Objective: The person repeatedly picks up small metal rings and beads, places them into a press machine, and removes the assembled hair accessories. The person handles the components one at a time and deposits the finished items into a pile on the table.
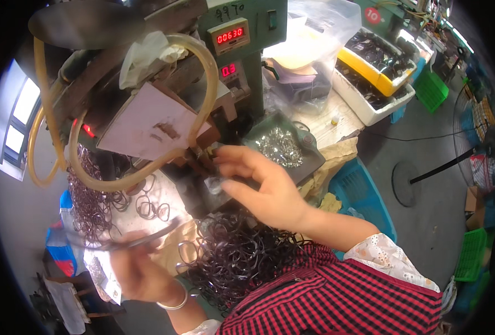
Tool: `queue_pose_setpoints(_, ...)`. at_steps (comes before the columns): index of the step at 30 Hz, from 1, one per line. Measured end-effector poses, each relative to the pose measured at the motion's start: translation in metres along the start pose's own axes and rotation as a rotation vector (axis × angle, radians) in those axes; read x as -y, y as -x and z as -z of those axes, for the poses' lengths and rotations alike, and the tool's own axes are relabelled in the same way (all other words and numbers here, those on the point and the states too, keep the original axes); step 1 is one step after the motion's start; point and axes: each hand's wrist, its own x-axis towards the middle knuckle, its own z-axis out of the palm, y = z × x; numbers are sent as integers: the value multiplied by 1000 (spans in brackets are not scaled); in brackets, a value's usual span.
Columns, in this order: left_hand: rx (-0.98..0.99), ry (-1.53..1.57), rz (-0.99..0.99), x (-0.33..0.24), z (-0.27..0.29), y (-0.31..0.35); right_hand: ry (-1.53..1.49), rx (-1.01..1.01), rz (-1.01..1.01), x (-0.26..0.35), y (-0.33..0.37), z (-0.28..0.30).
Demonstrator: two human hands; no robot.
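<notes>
The left hand (138, 271) is blurred, its thumb and fingers drawn together on a dark band (161, 230), which lies across the fingertips. The band's long axis runs sideways in a shallow curve: one end reaches out to the left of that hand, while the other points right and slightly up, toward the green machine (254, 22). The blur hides the exact shape of both ends. A pale bracelet (175, 302) circles the wrist just below the left hand. The right hand (261, 187) is up at the machine's working head, its fingertips pointing left, with thumb and forefinger apart; I cannot tell whether the fingertips touch the metal. Just beyond the right hand's knuckles sits a dark tray (315, 163) of small silvery pieces (281, 147). Below the right hand, and to the right of the left one, is a heap of dark loops (239, 254), lying at many angles. Up and to the left of the right hand, a yellowish hose (207, 58) bends around a pink card (138, 125)
</notes>
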Motion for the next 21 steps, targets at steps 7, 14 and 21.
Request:
queue_pose_setpoints(7, 363, -117, -406, 11, -63, -6, 1153, -224, 300, -69, -26, 95)
queue_pose_setpoints(14, 407, -70, -409, 18, -71, -10, 967, -286, 72, -55, 6, 126)
queue_pose_setpoints(21, 369, -58, -336, 17, -72, -6, 1494, -238, 84, -71, 19, 117)
